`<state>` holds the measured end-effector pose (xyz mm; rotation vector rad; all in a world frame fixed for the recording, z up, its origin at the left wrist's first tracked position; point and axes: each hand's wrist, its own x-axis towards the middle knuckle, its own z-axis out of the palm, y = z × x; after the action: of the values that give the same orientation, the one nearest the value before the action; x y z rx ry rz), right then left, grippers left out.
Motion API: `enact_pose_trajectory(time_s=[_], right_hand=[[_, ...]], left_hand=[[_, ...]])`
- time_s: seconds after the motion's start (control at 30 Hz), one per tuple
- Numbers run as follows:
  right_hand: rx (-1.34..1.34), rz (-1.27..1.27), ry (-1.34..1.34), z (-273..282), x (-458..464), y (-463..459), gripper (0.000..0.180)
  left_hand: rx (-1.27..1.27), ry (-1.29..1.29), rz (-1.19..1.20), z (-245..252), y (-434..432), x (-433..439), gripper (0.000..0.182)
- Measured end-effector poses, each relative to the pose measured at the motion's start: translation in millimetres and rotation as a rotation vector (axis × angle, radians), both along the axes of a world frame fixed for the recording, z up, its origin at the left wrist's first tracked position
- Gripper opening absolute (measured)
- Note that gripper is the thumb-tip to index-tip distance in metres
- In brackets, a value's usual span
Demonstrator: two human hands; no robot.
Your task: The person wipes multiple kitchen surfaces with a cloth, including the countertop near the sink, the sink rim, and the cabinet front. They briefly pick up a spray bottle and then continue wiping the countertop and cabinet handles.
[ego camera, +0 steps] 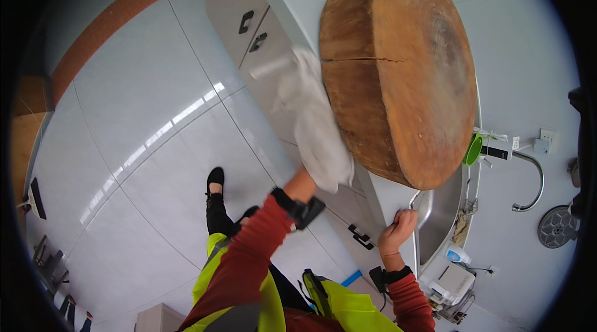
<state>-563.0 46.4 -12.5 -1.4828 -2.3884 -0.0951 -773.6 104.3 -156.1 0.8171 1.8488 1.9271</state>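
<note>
A pale cloth [322, 145], blurred by motion, hangs from my left hand and hides most of it; only the wrist [302, 186] shows. The cloth is beside the bark-dark side of a thick round wooden chopping block [429, 75]. The block is tilted on edge, with its broad face towards the wall and a crack running across its side. My right hand [399, 231] is curled into a fist at the front rim of the steel sink [436, 220], just below the block. I see nothing in that fist, though its fingertips are partly hidden.
The grey counter [298, 0] runs above cabinets with black handles [258, 42]. Behind the block are a green cup-shaped item [474, 149] and a curved faucet [541, 178]. A white bottle [457, 254] and a small boxy appliance [456, 280] stand past the sink. A broom [36, 199] is far left.
</note>
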Motion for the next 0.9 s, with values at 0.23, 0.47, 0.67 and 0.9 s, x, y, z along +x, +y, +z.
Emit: enact_pose_trajectory(time_s=[0.23, 0.47, 0.67, 0.9], right_hand=[[-0.019, 0.002, -0.013, 2.4, -3.4, 1.7, 0.014], [-0.004, 0.017, 0.015, -0.5, 1.4, -0.2, 0.016], [0.006, 0.161, 0.146, -1.2, 10.9, 5.1, 0.016], [-0.306, 0.506, 0.209, 21.8, 74.2, -1.7, 0.024]], left_hand=[[-0.012, 0.002, 0.066, -14.4, 49.1, -67.6, 0.028], [-0.016, -0.085, 0.103, 15.9, -0.8, 19.1, 0.03], [0.001, -0.135, 0.128, 68.3, -55.6, 111.8, 0.032], [0.16, 0.049, 0.134, 75.2, -98.9, 203.3, 0.025]])
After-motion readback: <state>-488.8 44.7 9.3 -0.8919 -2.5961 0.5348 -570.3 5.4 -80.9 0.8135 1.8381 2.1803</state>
